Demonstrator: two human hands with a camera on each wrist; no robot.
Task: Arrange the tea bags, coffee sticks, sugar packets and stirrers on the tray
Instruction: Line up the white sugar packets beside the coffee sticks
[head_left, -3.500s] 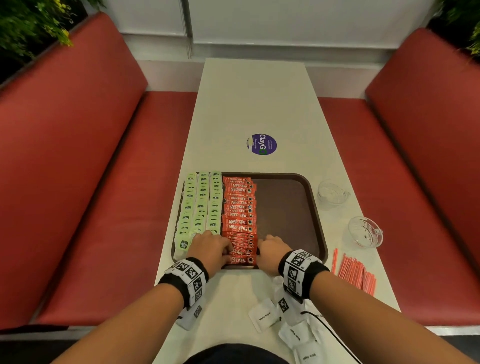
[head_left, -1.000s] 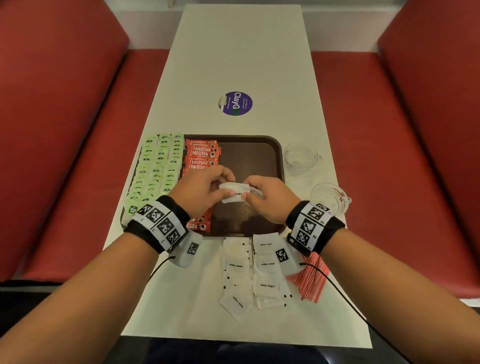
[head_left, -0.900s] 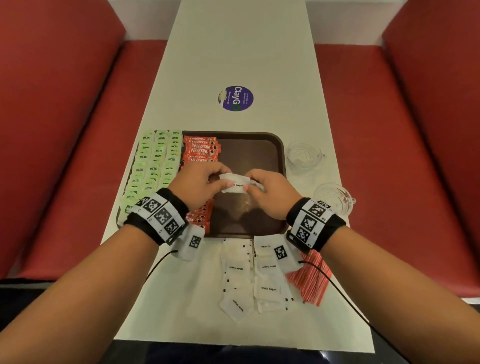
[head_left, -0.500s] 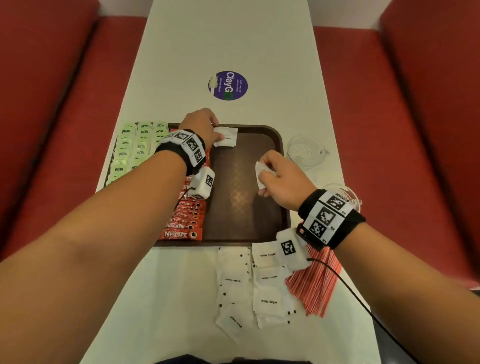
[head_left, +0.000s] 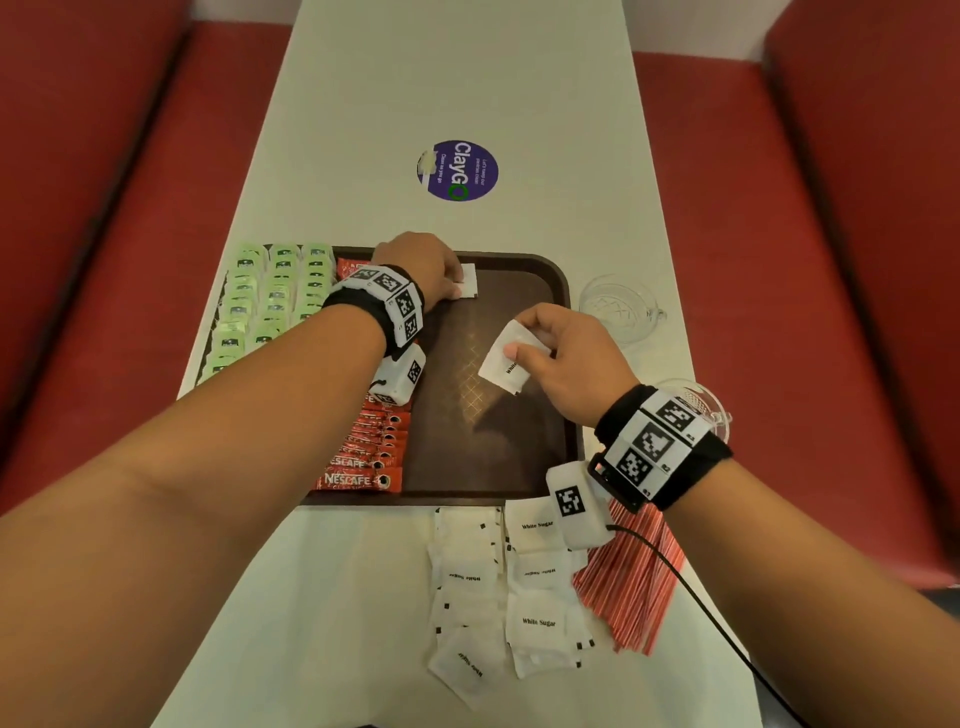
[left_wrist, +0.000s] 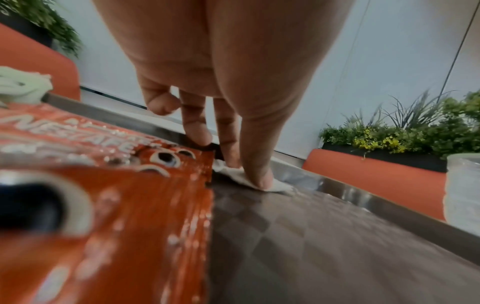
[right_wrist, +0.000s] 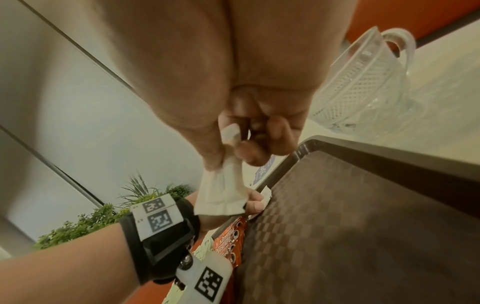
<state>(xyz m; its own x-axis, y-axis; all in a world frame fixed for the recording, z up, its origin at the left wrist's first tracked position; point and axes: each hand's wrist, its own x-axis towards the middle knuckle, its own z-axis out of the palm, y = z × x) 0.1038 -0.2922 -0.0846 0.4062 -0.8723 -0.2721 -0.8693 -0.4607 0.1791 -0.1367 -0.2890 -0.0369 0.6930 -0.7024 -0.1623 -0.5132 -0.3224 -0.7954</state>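
Observation:
My left hand (head_left: 452, 283) reaches to the far edge of the brown tray (head_left: 519, 467). Its straight fingertips press a white sugar packet (head_left: 469, 280) flat beside the top of the red coffee sticks (head_left: 369, 452). In the left wrist view the fingertips (left_wrist: 259, 179) rest on that packet (left_wrist: 280, 186). My right hand (head_left: 524, 343) hovers over the tray's middle and pinches another sugar packet (head_left: 506, 358), seen hanging in the right wrist view (right_wrist: 223, 197). Green tea bags (head_left: 270, 296) fill the tray's left side. Loose sugar packets (head_left: 498, 582) and red stirrers (head_left: 628, 587) lie on the table near me.
Two clear glass cups (head_left: 618, 312) (head_left: 701, 410) stand on the table right of the tray. A purple round sticker (head_left: 457, 170) lies beyond the tray. Red bench seats run along both sides of the narrow white table (head_left: 467, 78).
Both hands held sugar packets together over the tray; the left hand then carried one to the far edge and now presses it down. The right hand has tilted its packet flatter.

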